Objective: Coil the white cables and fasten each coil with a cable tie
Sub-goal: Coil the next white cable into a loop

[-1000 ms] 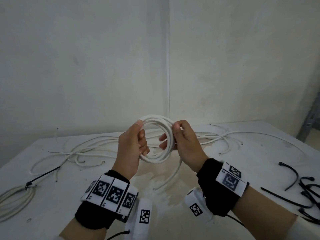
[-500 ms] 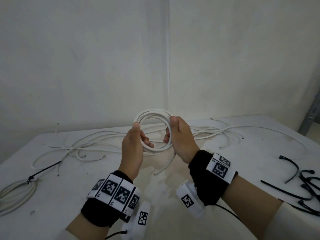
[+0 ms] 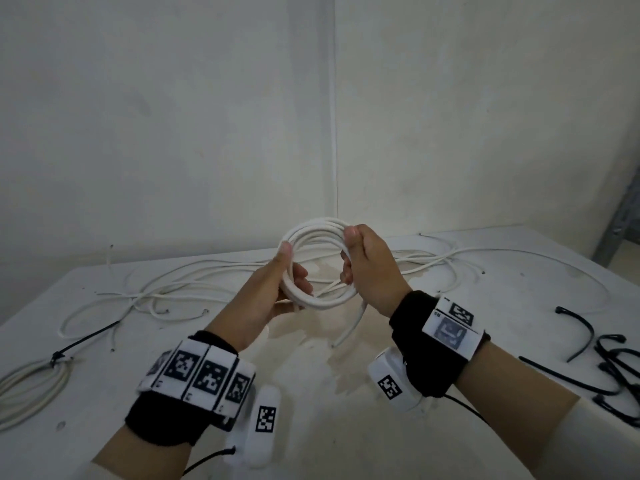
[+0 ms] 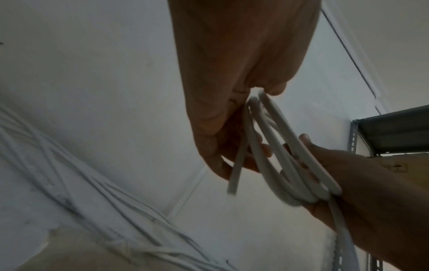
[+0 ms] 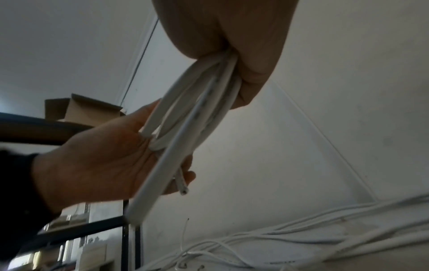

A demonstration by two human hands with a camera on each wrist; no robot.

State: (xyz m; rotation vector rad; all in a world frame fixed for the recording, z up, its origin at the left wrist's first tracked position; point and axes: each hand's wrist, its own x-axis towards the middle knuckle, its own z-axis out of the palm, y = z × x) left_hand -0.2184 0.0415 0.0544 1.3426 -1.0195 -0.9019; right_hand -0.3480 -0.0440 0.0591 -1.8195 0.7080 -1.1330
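Observation:
A coil of white cable [image 3: 313, 230] with several turns hangs in the air above the white table [image 3: 381, 445]. My left hand [image 3: 284, 275] grips the coil's left side, thumb on top and fingers through the loop. My right hand [image 3: 360, 258] grips its right side, thumb pressed on the upper strands. A short loose tail [image 3: 349, 330] drops from the coil toward the table. The left wrist view shows the strands [image 4: 278, 146] bunched between both hands; the right wrist view shows the coil [image 5: 204, 102] and a cut end [image 5: 183, 190] by the left fingers.
Loose white cables [image 3: 166, 292] sprawl across the back of the table. A finished coil [image 3: 31, 386] bound with a black tie [image 3: 83, 341] lies at the left edge. Several black cable ties [image 3: 606, 362] lie at the right. A metal shelf [image 3: 620, 220] stands far right.
Both hands have lifted the coil slightly and moved it away from me, and the loose tail under it has grown shorter. My left hand has shifted its hold lower on the coil's left side.

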